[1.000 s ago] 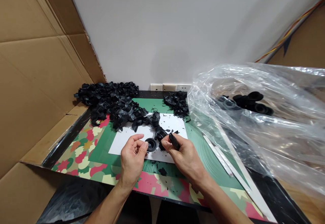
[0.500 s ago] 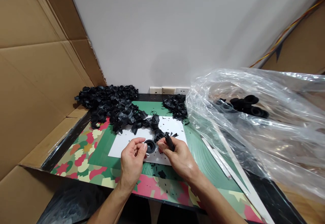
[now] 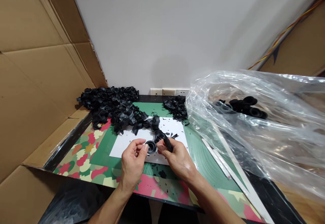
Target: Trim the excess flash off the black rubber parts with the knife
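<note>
My left hand point(image 3: 132, 161) pinches a round black rubber part point(image 3: 151, 147) over a white sheet of paper point(image 3: 127, 142). My right hand point(image 3: 177, 158) is closed on a thin black tool point(image 3: 168, 143), whose tip meets the rubber part's right edge. Both hands sit close together at the front of the paper. Behind them lies a pile of black ribbed rubber parts point(image 3: 114, 107).
A green cutting mat point(image 3: 200, 156) lies on a camouflage-patterned cover point(image 3: 76, 156). Black trimmings point(image 3: 177, 107) are heaped at the back. A big clear plastic bag point(image 3: 259, 129) with black parts inside fills the right. Cardboard walls point(image 3: 38, 81) stand at left. Wall sockets point(image 3: 169, 91) sit behind.
Both hands have closed in on the rubber part; the right hand with the tool shifted slightly left toward it. The camera tilted a little.
</note>
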Tool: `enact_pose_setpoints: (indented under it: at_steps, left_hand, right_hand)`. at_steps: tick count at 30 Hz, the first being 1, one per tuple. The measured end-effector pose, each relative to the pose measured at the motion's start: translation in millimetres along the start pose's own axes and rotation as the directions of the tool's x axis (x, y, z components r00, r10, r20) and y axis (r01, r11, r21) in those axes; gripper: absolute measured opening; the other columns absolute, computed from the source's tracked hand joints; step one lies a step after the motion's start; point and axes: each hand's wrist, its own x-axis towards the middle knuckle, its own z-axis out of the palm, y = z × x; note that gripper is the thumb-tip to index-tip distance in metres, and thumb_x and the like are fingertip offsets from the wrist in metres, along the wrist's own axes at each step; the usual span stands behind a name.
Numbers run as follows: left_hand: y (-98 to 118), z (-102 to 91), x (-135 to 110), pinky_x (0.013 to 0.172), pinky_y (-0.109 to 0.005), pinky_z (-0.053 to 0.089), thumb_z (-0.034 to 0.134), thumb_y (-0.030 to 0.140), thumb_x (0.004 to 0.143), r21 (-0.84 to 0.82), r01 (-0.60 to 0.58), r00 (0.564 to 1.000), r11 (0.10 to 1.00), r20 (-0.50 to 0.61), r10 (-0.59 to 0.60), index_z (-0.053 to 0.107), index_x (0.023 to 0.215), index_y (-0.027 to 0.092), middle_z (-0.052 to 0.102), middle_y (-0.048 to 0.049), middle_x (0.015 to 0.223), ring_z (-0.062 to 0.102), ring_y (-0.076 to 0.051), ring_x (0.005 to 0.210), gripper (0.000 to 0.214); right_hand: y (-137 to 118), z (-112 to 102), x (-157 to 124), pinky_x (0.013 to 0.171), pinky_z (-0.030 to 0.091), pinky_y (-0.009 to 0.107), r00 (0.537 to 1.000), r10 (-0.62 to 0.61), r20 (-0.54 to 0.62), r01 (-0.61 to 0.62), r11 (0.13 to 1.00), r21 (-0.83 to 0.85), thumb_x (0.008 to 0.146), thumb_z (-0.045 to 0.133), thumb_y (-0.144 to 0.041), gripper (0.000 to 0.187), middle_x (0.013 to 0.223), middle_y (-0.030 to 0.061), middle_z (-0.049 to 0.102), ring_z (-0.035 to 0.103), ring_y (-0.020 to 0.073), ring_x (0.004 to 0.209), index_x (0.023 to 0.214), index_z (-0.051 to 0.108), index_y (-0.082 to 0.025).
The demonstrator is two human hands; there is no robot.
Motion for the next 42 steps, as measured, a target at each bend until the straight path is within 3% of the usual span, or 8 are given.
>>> enact_pose_setpoints:
  at_steps: [10, 16, 22, 26, 30, 37, 42]
  left_hand:
    - [1, 0.5, 2, 0.049, -0.021, 0.045, 0.070, 0.039, 0.068, -0.044, 0.021, 0.999, 0.999, 0.026, -0.020, 0.068, 0.082, 0.014, 0.062, 0.0014, 0.059, 0.054, -0.010, 0.052, 0.028]
    - [2, -2.3, 3, 0.040, -0.018, 0.038, 0.066, 0.050, 0.074, -0.267, 0.185, 0.962, 0.946, 0.247, -0.118, 0.067, 0.092, 0.014, 0.059, 0.0007, 0.058, 0.050, -0.009, 0.047, 0.041]
    - [3, -3.5, 2, 0.044, -0.019, 0.045, 0.081, 0.032, 0.061, -0.312, 0.195, 0.944, 0.930, 0.317, -0.091, 0.065, 0.105, 0.016, 0.064, -0.0076, 0.094, 0.054, -0.011, 0.061, 0.050]
    - [3, -2.8, 0, 0.049, -0.019, 0.045, 0.079, 0.021, 0.062, -0.301, 0.216, 0.922, 0.929, 0.376, -0.093, 0.065, 0.102, 0.014, 0.058, 0.0012, 0.064, 0.050, -0.009, 0.056, 0.043]
    - [4, -0.7, -1, 0.049, -0.018, 0.042, 0.079, 0.017, 0.058, -0.292, 0.222, 0.941, 0.930, 0.315, -0.125, 0.065, 0.095, 0.013, 0.056, 0.0046, 0.056, 0.050, -0.007, 0.049, 0.040]
    - [5, -1.5, 5, 0.039, -0.018, 0.039, 0.082, 0.032, 0.053, -0.291, 0.267, 0.961, 0.919, 0.156, -0.230, 0.064, 0.087, 0.012, 0.058, 0.0041, 0.058, 0.052, -0.007, 0.043, 0.043]
    - [4, -1.9, 4, 0.033, -0.016, 0.032, 0.082, 0.041, 0.052, -0.264, 0.293, 0.952, 0.919, 0.172, -0.254, 0.065, 0.084, 0.011, 0.056, 0.0048, 0.053, 0.047, -0.005, 0.036, 0.046]
  right_hand:
    - [-1, 0, 0, 0.061, 0.037, 0.027, 1.000, -0.014, -0.010, 0.014, 1.000, 0.002, 0.075, 0.052, -0.033, 0.017, 0.063, -0.0017, 0.054, 0.047, 0.0154, 0.062, 0.066, 0.054, -0.019]
    - [-3, 1, 2, 0.063, 0.040, 0.027, 0.999, -0.018, -0.035, 0.020, 0.997, 0.076, 0.073, 0.054, -0.031, 0.015, 0.063, -0.0006, 0.057, 0.051, 0.0165, 0.064, 0.064, 0.055, -0.019]
    - [2, 2, 4, 0.061, 0.040, 0.028, 1.000, 0.000, -0.004, 0.001, 0.988, 0.156, 0.070, 0.057, -0.031, 0.014, 0.062, 0.0000, 0.057, 0.052, 0.0165, 0.062, 0.064, 0.057, -0.018]
    - [4, 4, 4, 0.062, 0.040, 0.029, 1.000, 0.017, -0.015, -0.014, 0.989, 0.145, 0.069, 0.056, -0.031, 0.014, 0.062, 0.0003, 0.058, 0.052, 0.0171, 0.063, 0.066, 0.058, -0.017]
    - [7, 4, 4, 0.064, 0.039, 0.029, 1.000, 0.024, 0.003, -0.024, 0.992, 0.125, 0.069, 0.057, -0.028, 0.013, 0.063, 0.0004, 0.058, 0.051, 0.0168, 0.065, 0.062, 0.058, -0.017]
    - [4, 1, -2, 0.056, 0.040, 0.028, 0.996, 0.080, -0.039, -0.070, 0.972, 0.226, 0.065, 0.068, -0.040, 0.028, 0.068, 0.0015, 0.062, 0.052, 0.0159, 0.059, 0.080, 0.066, -0.017]
    - [1, 7, -5, 0.063, 0.044, 0.029, 0.998, 0.050, 0.027, -0.054, 0.973, 0.223, 0.063, 0.067, -0.033, 0.020, 0.067, 0.0003, 0.061, 0.054, 0.0165, 0.064, 0.074, 0.064, -0.017]
